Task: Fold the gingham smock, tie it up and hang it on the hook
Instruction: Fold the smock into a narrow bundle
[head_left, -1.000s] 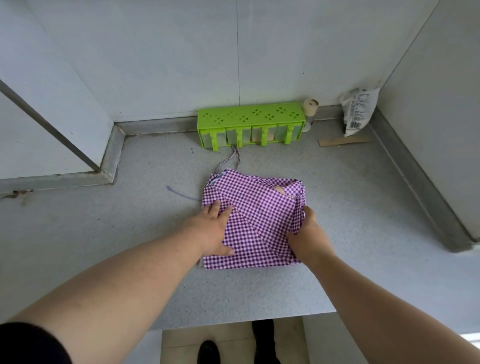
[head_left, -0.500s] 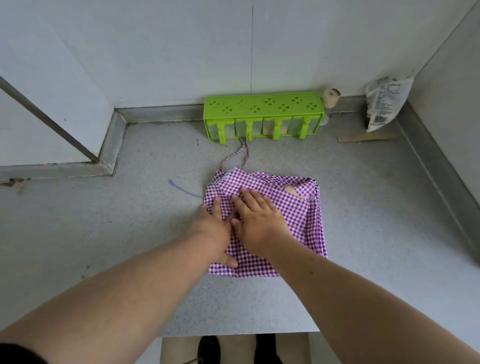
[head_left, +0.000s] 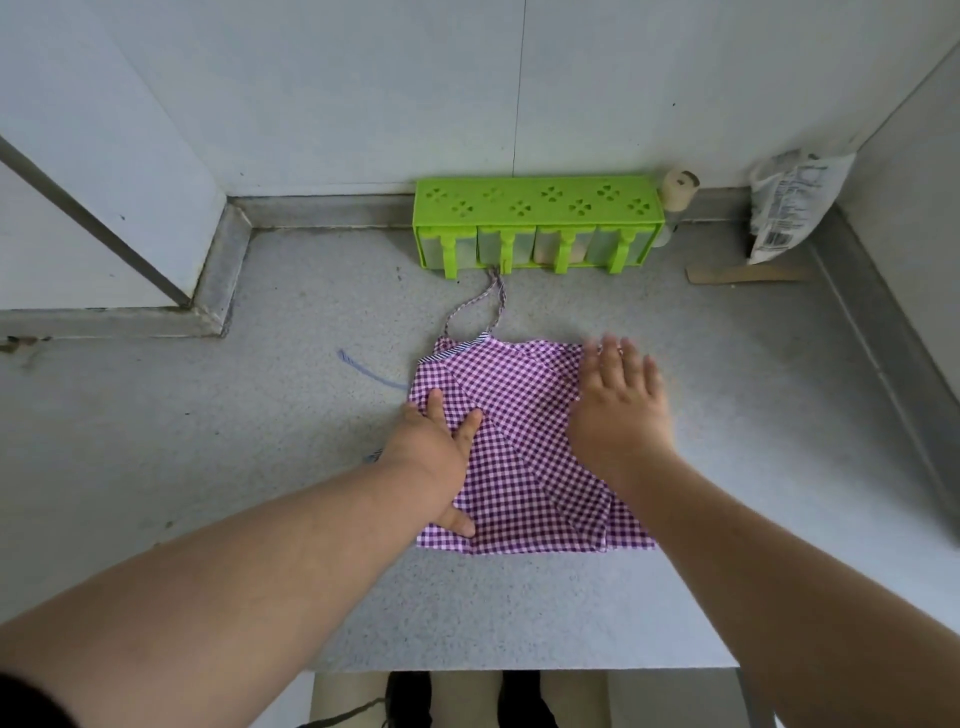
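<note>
The purple gingham smock (head_left: 519, 447) lies folded into a rough square on the grey counter (head_left: 260, 467). Its thin neck loop (head_left: 475, 306) stretches away toward the back, and a pale purple tie string (head_left: 369, 371) trails out to the left. My left hand (head_left: 439, 457) presses flat on the smock's left part, fingers straight. My right hand (head_left: 618, 410) lies flat on the right part, fingers spread and slightly blurred. No hook is in view.
A green spice rack (head_left: 537, 223) stands against the back wall, with a small roll (head_left: 680, 187) at its right end. A plastic packet (head_left: 789, 208) leans in the right corner beside a flat wooden piece (head_left: 748, 273). The counter's front edge (head_left: 519, 667) is near me.
My right hand slid from the smock's middle, next to the left hand, out to its right part, flattening the cloth. A second ago it gripped the right edge. The left hand stayed put.
</note>
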